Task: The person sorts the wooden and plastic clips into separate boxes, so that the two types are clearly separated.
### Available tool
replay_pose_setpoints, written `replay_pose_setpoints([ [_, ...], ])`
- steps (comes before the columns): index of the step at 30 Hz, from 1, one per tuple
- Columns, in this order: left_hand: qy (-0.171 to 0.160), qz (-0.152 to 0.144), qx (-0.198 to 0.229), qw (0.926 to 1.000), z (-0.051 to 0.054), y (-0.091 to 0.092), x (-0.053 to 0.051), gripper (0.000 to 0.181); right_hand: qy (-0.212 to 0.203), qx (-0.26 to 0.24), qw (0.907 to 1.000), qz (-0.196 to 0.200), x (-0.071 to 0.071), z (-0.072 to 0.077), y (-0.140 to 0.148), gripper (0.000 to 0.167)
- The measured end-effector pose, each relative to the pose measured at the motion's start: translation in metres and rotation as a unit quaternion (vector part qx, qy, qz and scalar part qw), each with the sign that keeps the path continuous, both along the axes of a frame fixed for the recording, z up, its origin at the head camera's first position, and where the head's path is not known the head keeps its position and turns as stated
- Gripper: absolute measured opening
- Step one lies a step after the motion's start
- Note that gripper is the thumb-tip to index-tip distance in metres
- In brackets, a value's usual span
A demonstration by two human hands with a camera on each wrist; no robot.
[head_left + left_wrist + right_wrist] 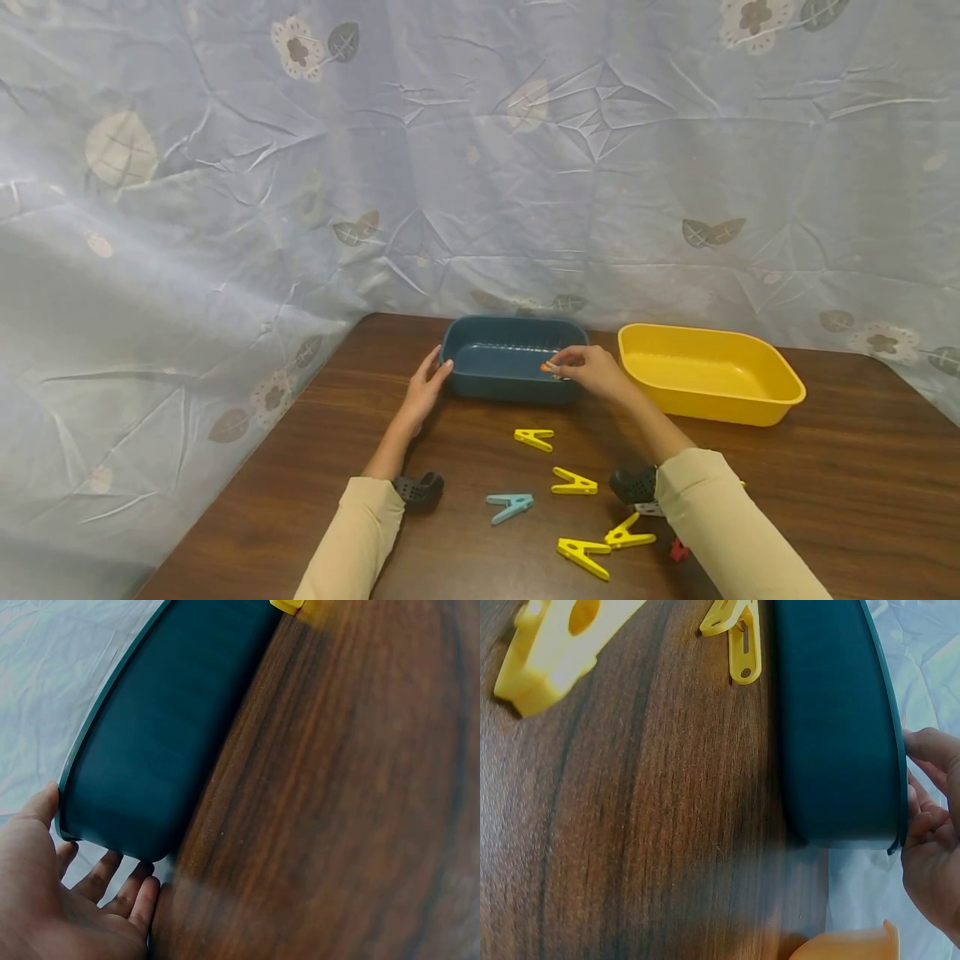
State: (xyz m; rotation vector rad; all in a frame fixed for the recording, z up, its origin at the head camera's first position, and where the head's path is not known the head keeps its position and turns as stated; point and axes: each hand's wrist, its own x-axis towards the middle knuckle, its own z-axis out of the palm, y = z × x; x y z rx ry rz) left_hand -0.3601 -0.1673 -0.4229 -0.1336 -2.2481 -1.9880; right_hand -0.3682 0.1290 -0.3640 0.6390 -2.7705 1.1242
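Observation:
A dark blue-green bin point(513, 390) stands at the back of the table. My left hand point(422, 396) touches its left end, thumb at the rim; in the left wrist view the hand point(82, 900) has its fingers spread against the end wall of the bin point(150, 750). Over the bin's right part, my right hand point(596, 372) pinches a small orange and whitish piece point(550, 367). In the right wrist view the bin's wall point(840, 735) hides the fingertips of the right hand point(934, 817) and what they hold.
A yellow bin point(712, 403) stands right of the blue-green one. Nearer on the table point(450, 558) lie several yellow clothespins point(576, 482), a light blue clothespin point(511, 506), a red piece point(678, 550) partly under the right sleeve, and a greyish one point(648, 509). A patterned cloth hangs behind.

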Motion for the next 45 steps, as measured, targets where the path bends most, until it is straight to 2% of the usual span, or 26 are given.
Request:
replay_pose_setpoints([
  [9, 0.002, 0.002, -0.003, 1.0, 0.002, 0.002, 0.0, 0.06, -0.01, -0.006, 0.9999, 0.003, 0.002, 0.001, 0.002, 0.02],
  [19, -0.001, 0.003, 0.001, 1.0, 0.0, 0.0, 0.0, 0.058, -0.012, -0.008, 0.9999, 0.003, 0.004, 0.001, -0.001, 0.019],
  [26, -0.001, 0.004, -0.001, 1.0, 0.001, 0.001, 0.001, 0.058, -0.004, -0.006, 1.0, 0.006, 0.002, 0.001, -0.001, 0.02],
  [37, -0.008, -0.008, 0.002, 0.9999, 0.002, -0.001, -0.001, 0.058, -0.011, -0.013, 0.9998, 0.01, 0.001, 0.002, 0.0, 0.019],
  [39, -0.011, -0.013, 0.01, 0.9998, 0.004, -0.001, 0.001, 0.059, -0.013, -0.014, 0.9998, 0.01, 0.002, 0.002, 0.001, 0.019],
  [45, -0.013, -0.019, -0.001, 0.9997, 0.023, 0.003, 0.018, 0.058, -0.009, -0.01, 0.9998, 0.015, 0.002, 0.002, 0.001, 0.021],
])
